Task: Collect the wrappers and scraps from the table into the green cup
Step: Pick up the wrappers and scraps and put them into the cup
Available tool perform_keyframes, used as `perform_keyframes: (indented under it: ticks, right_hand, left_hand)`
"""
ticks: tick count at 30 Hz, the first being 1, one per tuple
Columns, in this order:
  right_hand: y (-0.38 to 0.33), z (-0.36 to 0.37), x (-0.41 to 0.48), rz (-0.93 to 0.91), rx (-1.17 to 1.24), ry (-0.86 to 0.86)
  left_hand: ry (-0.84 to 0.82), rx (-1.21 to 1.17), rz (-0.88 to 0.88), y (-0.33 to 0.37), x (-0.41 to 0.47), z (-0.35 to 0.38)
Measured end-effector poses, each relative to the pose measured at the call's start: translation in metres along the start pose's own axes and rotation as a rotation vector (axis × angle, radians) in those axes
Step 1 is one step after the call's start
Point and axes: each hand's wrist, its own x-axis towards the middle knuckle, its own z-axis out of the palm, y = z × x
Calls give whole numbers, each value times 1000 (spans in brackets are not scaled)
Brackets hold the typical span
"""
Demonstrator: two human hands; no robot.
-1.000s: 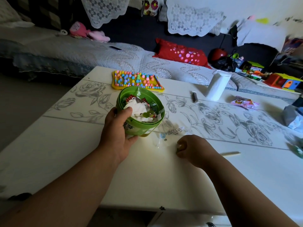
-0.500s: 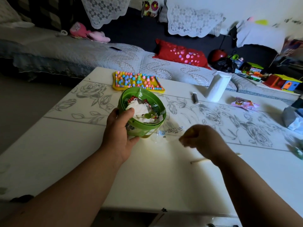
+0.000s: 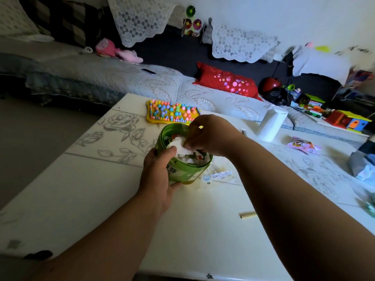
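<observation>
The green cup (image 3: 182,173) stands on the white table (image 3: 91,189), filled with white paper and coloured wrappers. My left hand (image 3: 160,175) grips its near side. My right hand (image 3: 211,136) hovers over the cup's mouth, fingers bunched and touching the white paper inside; whether they hold a scrap is hidden. A clear printed wrapper (image 3: 219,176) lies flat against the cup's right base. A short wooden stick (image 3: 247,214) rests nearer to me, partly under my right forearm. A pink wrapper (image 3: 303,147) lies at the far right.
A yellow board with coloured pegs (image 3: 172,113) lies just behind the cup. A white paper roll (image 3: 272,124) stands at the table's back edge. Crumpled grey and white stuff (image 3: 363,167) sits at the right edge. A sofa runs behind the table.
My right hand has lifted off the table near the stick and swung left and up over the cup. My left hand stays on the cup, which has barely moved.
</observation>
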Motion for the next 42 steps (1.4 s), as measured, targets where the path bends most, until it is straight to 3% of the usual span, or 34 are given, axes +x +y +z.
perform_keyframes:
  ticks: [7, 11, 16, 19, 20, 22, 27, 35, 42]
  right_hand:
    - [47, -10, -8, 158, 424, 147]
    - [51, 0, -3, 88, 455, 151]
    - [75, 2, -3, 124, 358, 377]
    - [123, 14, -15, 195, -187, 32]
    - [136, 21, -20, 266, -262, -57]
    - [153, 37, -29, 336, -216, -116]
    - [161, 69, -18, 222, -195, -198]
    - [160, 72, -7, 200, -158, -1]
    - [146, 21, -26, 285, 270, 362]
  left_hand:
    - [2, -9, -20, 0, 4, -4]
    - [8, -33, -33, -2, 6, 0]
    - [31, -37, -22, -4, 8, 0]
    - [43, -50, -24, -4, 11, -3]
    - [49, -55, -24, -3, 12, -3]
    - [60, -61, -24, -3, 13, -3]
    - [51, -59, -10, -3, 14, -3]
    - [60, -69, -6, 2, 14, -2]
    - [99, -76, 33, 7, 14, -3]
